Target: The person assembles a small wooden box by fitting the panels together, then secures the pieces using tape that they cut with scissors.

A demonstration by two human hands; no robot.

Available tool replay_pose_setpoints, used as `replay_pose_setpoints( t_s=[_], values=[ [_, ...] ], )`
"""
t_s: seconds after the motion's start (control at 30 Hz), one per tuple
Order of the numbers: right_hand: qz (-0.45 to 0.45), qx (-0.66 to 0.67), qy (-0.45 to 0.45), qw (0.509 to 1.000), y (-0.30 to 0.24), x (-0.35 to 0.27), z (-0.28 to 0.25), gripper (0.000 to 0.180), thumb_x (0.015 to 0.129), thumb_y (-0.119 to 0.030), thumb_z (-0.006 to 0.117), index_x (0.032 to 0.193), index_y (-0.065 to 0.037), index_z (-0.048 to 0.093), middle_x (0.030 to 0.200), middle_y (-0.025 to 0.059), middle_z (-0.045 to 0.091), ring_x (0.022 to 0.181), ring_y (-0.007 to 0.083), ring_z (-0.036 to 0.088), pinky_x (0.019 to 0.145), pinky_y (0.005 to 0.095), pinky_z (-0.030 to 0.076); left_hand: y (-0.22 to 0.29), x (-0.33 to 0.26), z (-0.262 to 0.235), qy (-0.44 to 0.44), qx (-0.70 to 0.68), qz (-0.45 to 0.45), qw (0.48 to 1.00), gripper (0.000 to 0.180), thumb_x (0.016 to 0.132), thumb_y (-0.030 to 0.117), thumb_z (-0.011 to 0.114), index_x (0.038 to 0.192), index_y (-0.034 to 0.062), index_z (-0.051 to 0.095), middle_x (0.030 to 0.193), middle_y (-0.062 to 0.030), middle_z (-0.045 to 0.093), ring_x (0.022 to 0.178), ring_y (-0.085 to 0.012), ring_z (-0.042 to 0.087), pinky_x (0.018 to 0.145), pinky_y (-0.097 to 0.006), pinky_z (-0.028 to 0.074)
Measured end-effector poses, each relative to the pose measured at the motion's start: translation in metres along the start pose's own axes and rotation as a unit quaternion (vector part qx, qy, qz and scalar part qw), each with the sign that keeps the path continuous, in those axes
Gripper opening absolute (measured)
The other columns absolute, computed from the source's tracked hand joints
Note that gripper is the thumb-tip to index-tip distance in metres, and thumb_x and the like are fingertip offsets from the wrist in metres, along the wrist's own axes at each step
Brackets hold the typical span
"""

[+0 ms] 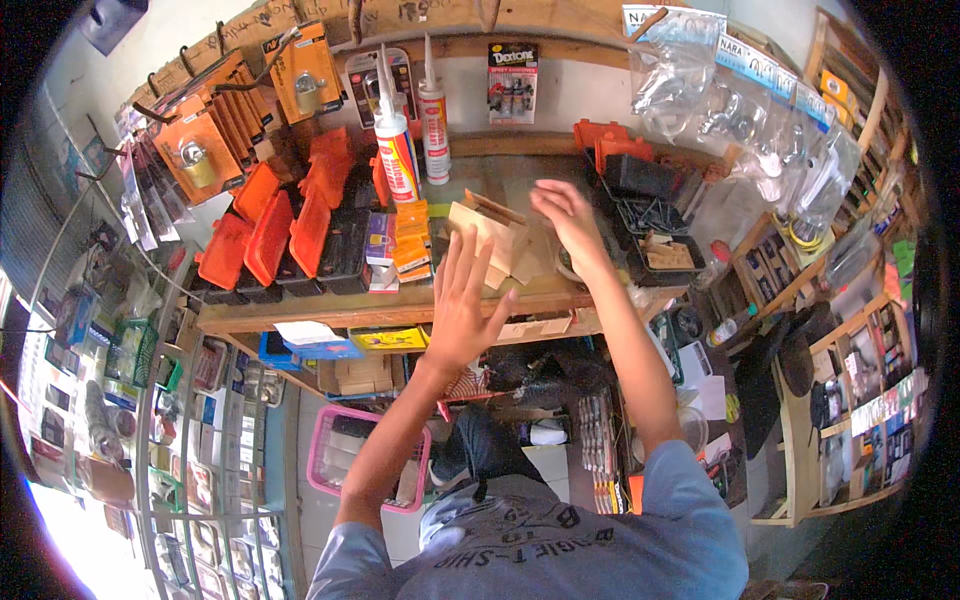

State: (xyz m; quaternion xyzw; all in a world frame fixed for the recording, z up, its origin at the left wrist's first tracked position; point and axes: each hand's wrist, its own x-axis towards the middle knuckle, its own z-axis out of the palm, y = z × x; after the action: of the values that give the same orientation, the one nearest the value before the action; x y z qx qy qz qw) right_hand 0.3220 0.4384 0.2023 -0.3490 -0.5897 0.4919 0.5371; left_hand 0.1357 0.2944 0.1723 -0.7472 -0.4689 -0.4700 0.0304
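A small brown cardboard box (508,244) with raised flaps stands on the wooden shelf (330,308) in front of me. My left hand (466,305) is up before the box's left side, fingers spread and nothing in them. Whether its fingertips touch the cardboard I cannot tell. To the right of the box, my right hand (572,228) reaches over the shelf with its fingers stretched out, slightly curved and holding nothing I can see. Left of the box are small orange boxes (411,245) in a stack, with two sealant tubes (397,150) upright behind them.
Black bins with orange lids (268,250) line the shelf's left side. A black compartment bin (668,252) of small parts sits at the right. Packaged padlocks (196,165) and plastic bags (745,120) hang above. Below is a pink basket (320,455); a glass case (205,430) stands left.
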Motion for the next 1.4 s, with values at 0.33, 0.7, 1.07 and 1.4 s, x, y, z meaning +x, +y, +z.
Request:
replay_pose_setpoints(
  t_s=[0.33, 0.7, 1.07, 1.4],
  values=[
    [0.010, -0.070, -0.112, 0.991, 0.045, 0.019, 0.009, 0.044, 0.089, -0.017, 0.078, 0.128, -0.006, 0.064, 0.118, 0.0074, 0.070, 0.106, 0.0161, 0.065, 0.090, 0.0315, 0.052, -0.068, 0.038, 0.034, -0.056, 0.092, 0.138, 0.985, 0.062, 0.093, 0.031, 0.067, 0.146, 0.0042, 0.048, 0.153, -0.0162, 0.046, 0.145, -0.0391, 0.037, 0.119, -0.053, 0.030],
    [0.014, -0.165, -0.128, 0.978, 0.032, 0.006, 0.005, 0.040, 0.093, -0.020, 0.074, 0.128, -0.006, 0.063, 0.120, 0.0059, 0.068, 0.098, 0.0142, 0.063, 0.081, 0.0303, 0.053, -0.073, 0.032, 0.033, -0.033, 0.043, 0.132, 0.990, 0.042, 0.090, 0.027, 0.071, 0.124, 0.0035, 0.067, 0.136, -0.0148, 0.062, 0.135, -0.0374, 0.051, 0.117, -0.053, 0.035],
    [-0.054, -0.199, -0.098, 0.974, 0.042, 0.006, 0.007, 0.041, 0.091, -0.020, 0.076, 0.127, -0.007, 0.062, 0.120, 0.0096, 0.067, 0.110, 0.0208, 0.064, 0.090, 0.0341, 0.052, -0.069, 0.032, 0.028, -0.047, 0.034, 0.128, 0.990, 0.044, 0.090, 0.029, 0.073, 0.127, 0.0058, 0.066, 0.135, -0.0150, 0.063, 0.131, -0.0378, 0.053, 0.116, -0.052, 0.037],
    [-0.039, -0.205, -0.120, 0.971, 0.036, 0.006, 0.002, 0.045, 0.090, -0.020, 0.077, 0.130, -0.006, 0.060, 0.125, 0.0121, 0.064, 0.113, 0.0190, 0.060, 0.094, 0.0334, 0.050, -0.070, 0.032, 0.032, -0.025, 0.033, 0.123, 0.992, 0.040, 0.090, 0.030, 0.071, 0.120, 0.0043, 0.068, 0.130, -0.0129, 0.065, 0.126, -0.0371, 0.056, 0.116, -0.051, 0.038]
  ],
)
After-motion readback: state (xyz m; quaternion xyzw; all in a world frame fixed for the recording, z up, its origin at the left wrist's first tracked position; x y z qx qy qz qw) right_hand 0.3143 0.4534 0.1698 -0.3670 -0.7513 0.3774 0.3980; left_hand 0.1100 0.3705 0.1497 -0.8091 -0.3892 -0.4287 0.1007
